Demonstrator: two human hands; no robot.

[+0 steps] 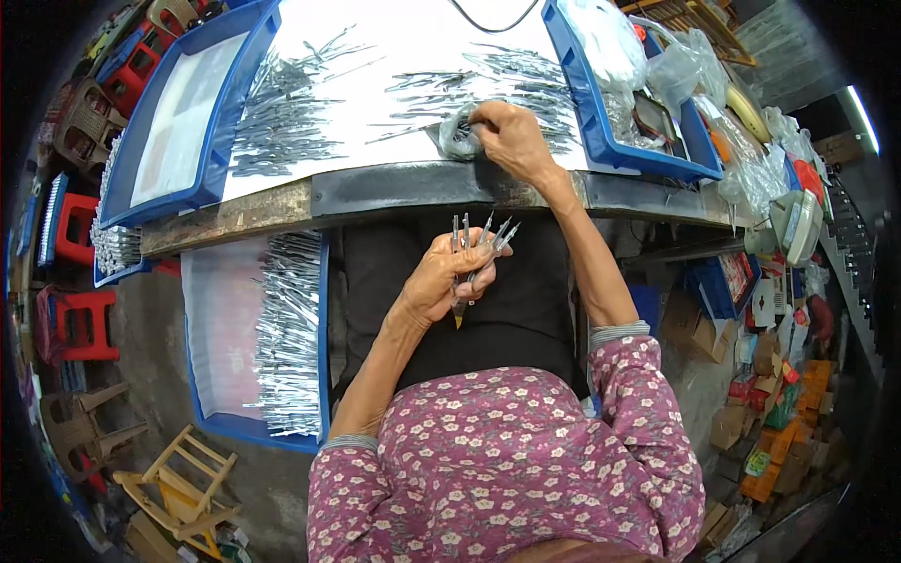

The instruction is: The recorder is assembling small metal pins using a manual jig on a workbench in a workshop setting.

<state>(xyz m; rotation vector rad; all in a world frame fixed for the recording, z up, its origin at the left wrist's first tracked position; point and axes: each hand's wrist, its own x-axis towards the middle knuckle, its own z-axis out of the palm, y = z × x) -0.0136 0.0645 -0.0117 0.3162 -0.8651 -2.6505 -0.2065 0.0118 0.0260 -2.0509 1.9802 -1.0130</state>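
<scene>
Over my lap, my left hand (449,272) is closed around several thin silver rods (466,239), fanned out with their slim tips pointing up and away. A yellowish tip shows below that hand. My right hand (511,139) reaches over the table's front edge, fingers bent together at a small clear plastic bag or cup (458,136). What those fingertips pinch is hidden. Just beyond lies a loose pile of dark thin rods (436,89), with another pile (286,117) to the left on the white tabletop (375,38).
A blue tray (208,178) stands at the table's left, a blue bin (648,159) with plastic bags at its right. Below the table on the left, another blue tray (305,443) holds many silver rods. A wooden stool (192,483), red stools (86,324) and boxes (718,338) stand around.
</scene>
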